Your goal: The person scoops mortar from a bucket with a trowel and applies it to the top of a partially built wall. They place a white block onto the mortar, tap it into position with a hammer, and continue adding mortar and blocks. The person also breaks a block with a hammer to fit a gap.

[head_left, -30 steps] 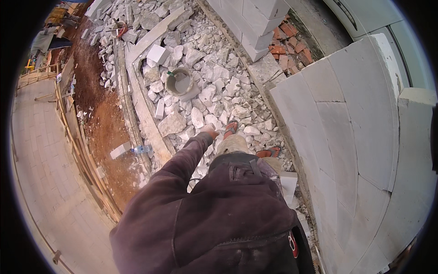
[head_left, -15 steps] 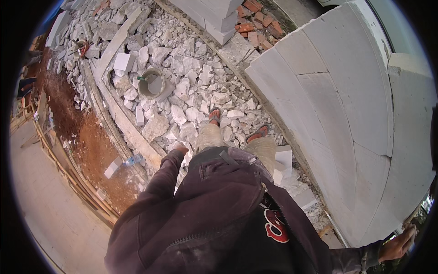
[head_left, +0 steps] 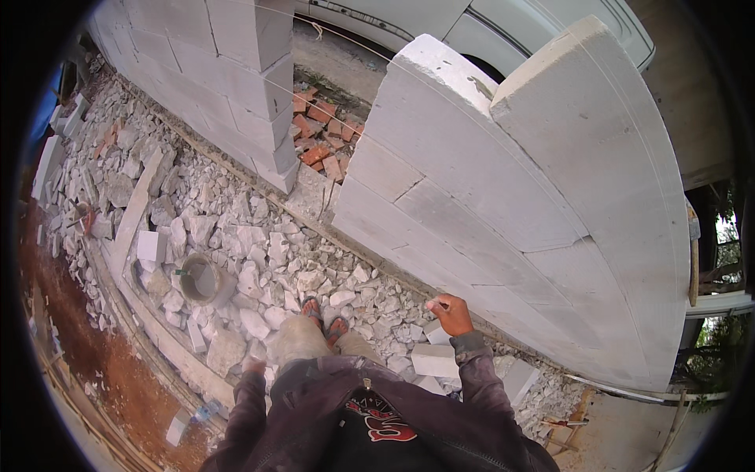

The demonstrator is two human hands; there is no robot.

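Observation:
My right hand (head_left: 451,315) is raised in front of the white block wall (head_left: 503,236), apart from it. Its fingers are curled in, with a pale spot at the fingertips; whether they hold something small is hidden. My left hand (head_left: 254,366) hangs low at my left side above the rubble, smeared by motion, so its fingers cannot be made out. Below my right forearm lie loose white blocks (head_left: 435,360). A round bucket (head_left: 206,280) with grey-white contents stands on the broken stones ahead of my left hand.
White rubble (head_left: 259,259) covers the ground around my sandalled feet (head_left: 312,308). Broken red bricks (head_left: 322,126) lie in the gap between two wall sections. A string (head_left: 338,39) runs across that gap, with a white vehicle (head_left: 440,23) behind. Red soil (head_left: 86,354) borders the left.
My view has turned to the right. My right hand has come from the wall's far right end to in front of my body. My left hand stays low at my side.

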